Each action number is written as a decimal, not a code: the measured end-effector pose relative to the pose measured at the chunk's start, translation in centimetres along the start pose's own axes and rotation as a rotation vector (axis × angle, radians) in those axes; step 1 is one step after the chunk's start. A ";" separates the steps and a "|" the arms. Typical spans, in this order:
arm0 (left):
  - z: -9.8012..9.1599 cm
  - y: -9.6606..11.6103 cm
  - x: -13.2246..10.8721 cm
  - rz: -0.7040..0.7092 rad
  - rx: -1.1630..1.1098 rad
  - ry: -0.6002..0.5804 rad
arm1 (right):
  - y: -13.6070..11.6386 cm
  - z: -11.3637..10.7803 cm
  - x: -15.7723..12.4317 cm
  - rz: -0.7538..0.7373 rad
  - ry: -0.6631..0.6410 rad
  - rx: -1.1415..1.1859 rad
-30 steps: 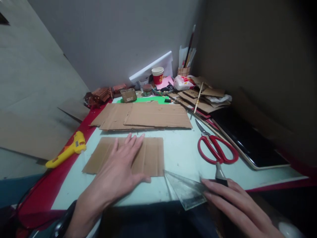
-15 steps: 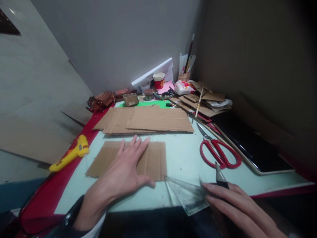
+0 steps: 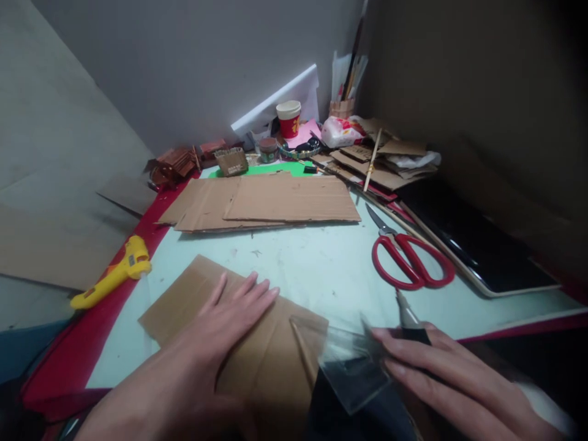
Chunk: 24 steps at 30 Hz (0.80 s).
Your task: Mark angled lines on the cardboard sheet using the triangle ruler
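Observation:
My left hand [image 3: 215, 331] rests flat with fingers spread on a piece of brown corrugated cardboard [image 3: 275, 361]. This piece lies slanted, its near part reaching past the table's front edge; the thumb is dim and blurred. In my right hand [image 3: 450, 367] is a clear plastic set square [image 3: 353, 380], blurred, its pointed end over the cardboard's right corner. The same hand also holds a pen [image 3: 408, 313] with a grey cone tip pointing up and away. Red-handled scissors [image 3: 411, 260] lie just beyond the right hand.
More cardboard sheets [image 3: 285, 199] lie stacked across the middle of the table. A yellow glue gun [image 3: 114, 275] sits on the left edge. At right is a black tablet-like panel [image 3: 482, 245]. A paper cup [image 3: 289, 122] and cardboard scraps [image 3: 367, 168] stand at the back.
The cardboard under my left hand has turned clockwise and come nearer, over the front edge. The set square's tip now overlaps its right corner. The view has tilted down slightly.

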<state>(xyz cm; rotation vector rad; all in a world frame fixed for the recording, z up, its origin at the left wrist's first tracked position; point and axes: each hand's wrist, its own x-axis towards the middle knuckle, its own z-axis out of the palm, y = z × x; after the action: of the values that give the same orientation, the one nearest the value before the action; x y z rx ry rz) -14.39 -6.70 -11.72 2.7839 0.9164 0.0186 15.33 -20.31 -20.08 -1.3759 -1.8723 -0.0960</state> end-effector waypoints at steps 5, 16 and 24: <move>1.6 -0.6 -1.0 0.015 -0.026 0.285 | -0.2 0.3 2.7 -0.220 -0.087 0.059; 3.1 1.9 -2.5 0.018 -0.109 0.545 | 1.2 -1.1 2.4 -0.334 -0.300 0.028; 3.1 1.8 -2.0 0.014 -0.149 0.533 | 0.6 -0.4 3.4 -0.318 -0.277 0.052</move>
<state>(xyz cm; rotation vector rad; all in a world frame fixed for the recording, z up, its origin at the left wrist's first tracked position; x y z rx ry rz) -14.76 -9.89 -14.32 2.6824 0.9510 0.8273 15.74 -17.58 -17.94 -1.0895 -2.2991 -0.0155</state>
